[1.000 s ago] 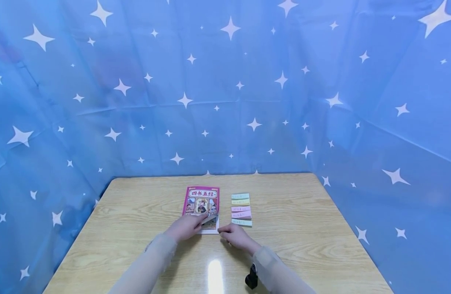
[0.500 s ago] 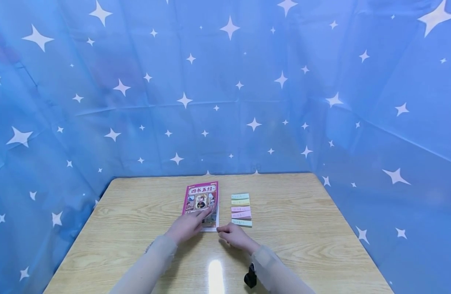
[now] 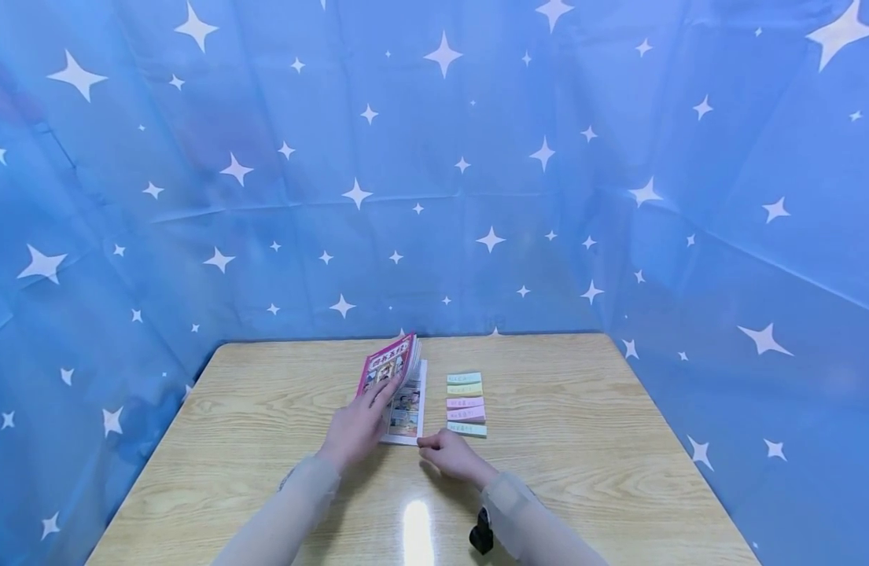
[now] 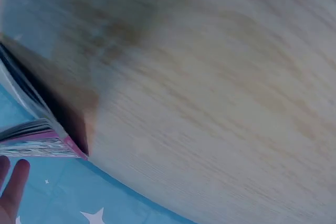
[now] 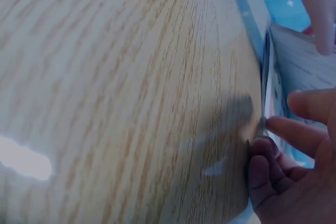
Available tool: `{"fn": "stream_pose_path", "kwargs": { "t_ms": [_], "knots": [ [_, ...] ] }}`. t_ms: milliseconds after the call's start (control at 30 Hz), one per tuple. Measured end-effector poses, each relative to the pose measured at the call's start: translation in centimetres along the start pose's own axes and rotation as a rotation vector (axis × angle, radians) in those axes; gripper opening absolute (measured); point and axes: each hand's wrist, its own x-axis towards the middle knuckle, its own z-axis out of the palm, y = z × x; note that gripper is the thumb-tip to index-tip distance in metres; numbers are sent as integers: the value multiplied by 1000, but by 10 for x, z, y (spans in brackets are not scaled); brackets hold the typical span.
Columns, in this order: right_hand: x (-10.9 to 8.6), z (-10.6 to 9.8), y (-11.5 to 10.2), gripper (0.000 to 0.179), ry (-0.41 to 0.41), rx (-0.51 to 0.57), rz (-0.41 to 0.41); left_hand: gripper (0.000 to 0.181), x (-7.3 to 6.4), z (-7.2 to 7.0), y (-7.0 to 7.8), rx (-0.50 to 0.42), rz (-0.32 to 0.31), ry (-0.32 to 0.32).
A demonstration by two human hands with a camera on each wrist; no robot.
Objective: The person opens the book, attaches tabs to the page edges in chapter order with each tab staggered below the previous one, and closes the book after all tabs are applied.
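The book (image 3: 408, 402) lies at seven o'clock in the head view. My left hand (image 3: 358, 427) props its cover (image 3: 386, 366) with straight fingers, unclamped; it could drop. My right hand (image 3: 455, 456) curls at the five-o'clock corner; I can't tell if it pinches. If not, the book may skid.
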Motion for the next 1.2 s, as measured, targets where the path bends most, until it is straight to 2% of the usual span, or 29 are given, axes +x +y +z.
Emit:
{"fn": "stream_pose_path", "kwargs": {
  "t_ms": [100, 333, 433, 533, 733, 900, 1000, 1100, 1200],
  "knots": [
    [0, 1, 1, 36, -7, 7, 1, 89, 5, -1, 1, -2, -37, 34],
    [1, 1, 0, 36, -34, 33, 24, 91, 20, -8, -3, -3, -37, 133],
    [2, 0, 1, 36, -33, 22, 21, 85, 25, -12, -8, -2, -70, 152],
    [3, 0, 3, 35, -18, -15, -9, 71, 28, -17, -15, 12, -121, 131],
    [4, -1, 3, 35, -10, -44, -25, 41, 31, -36, -28, 33, -284, -4],
    [4, 0, 1, 35, -8, -44, -9, 28, 33, -48, -42, 22, -354, -14],
    [4, 0, 0, 35, -6, -37, 5, 22, 36, -52, -51, -39, -410, -18],
    [4, -1, 0, 35, -11, -29, 20, 23, 37, -55, -59, -149, -504, -37],
    [5, -2, -1, 35, -17, -19, 35, 30, 38, -57, -66, -286, -594, -60]
  ]
}}
